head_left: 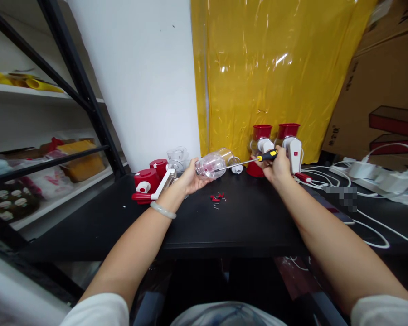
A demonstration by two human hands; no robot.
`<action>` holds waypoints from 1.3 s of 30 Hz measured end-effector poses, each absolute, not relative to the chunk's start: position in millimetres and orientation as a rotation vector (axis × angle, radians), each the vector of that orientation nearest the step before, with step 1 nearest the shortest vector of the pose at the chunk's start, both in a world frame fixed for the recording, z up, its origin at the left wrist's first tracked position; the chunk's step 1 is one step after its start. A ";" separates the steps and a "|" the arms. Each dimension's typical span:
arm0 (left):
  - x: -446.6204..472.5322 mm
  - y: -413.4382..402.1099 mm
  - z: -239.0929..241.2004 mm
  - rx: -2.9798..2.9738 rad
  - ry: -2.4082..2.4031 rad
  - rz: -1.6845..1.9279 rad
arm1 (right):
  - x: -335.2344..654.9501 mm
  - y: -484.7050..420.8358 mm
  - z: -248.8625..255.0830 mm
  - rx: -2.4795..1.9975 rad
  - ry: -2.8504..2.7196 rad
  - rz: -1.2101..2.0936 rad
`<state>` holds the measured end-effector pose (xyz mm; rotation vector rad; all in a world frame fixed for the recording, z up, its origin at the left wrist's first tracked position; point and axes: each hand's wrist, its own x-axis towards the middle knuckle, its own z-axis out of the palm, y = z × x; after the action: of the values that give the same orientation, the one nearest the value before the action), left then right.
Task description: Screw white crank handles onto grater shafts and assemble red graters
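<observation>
My left hand (pixel 190 179) gripped the clear cup (pixel 212 164) on its side just above the black table (pixel 245 226). My right hand (pixel 279 170) clasped the screwdriver (pixel 268 156), tip inside the cup. I judged the screwing step needed a steady, in-line shaft.

Two hands show: one left hand (pixel 190 179) and one right hand (pixel 279 168). There is one screwdriver (pixel 255 160), one clear drum (pixel 212 165) and one bangle (pixel 162 210). Two upright grinders (pixel 262 136) (pixel 290 136) and two red units (pixel 146 179) (pixel 159 165) sit on one tabletop (pixel 245 226). The red bits (pixel 217 197) are too small to count.
</observation>
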<state>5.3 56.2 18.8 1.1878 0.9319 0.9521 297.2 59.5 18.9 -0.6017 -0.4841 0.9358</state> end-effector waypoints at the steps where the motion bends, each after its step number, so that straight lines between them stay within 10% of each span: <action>1: 6.1 56.4 17.5 1.165 0.934 0.959 | 289.7 55.7 18.0 -0.584 -0.510 0.978; 18: 25.5 34.0 8.0 1.457 0.925 0.656 | 238.8 38.6 5.9 -0.595 -0.388 1.066; 26: 24.5 42.6 -5.0 2.268 1.341 1.264 | 243.6 40.3 9.2 -0.598 -0.297 1.079; 39: -20.7 66.0 10.8 2.402 1.259 1.170 | 273.4 46.5 22.4 -0.583 -0.257 0.906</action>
<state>-20.7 66.0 10.8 2.4024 1.2593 1.1704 273.4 46.5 22.4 -0.5829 -0.2567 0.9062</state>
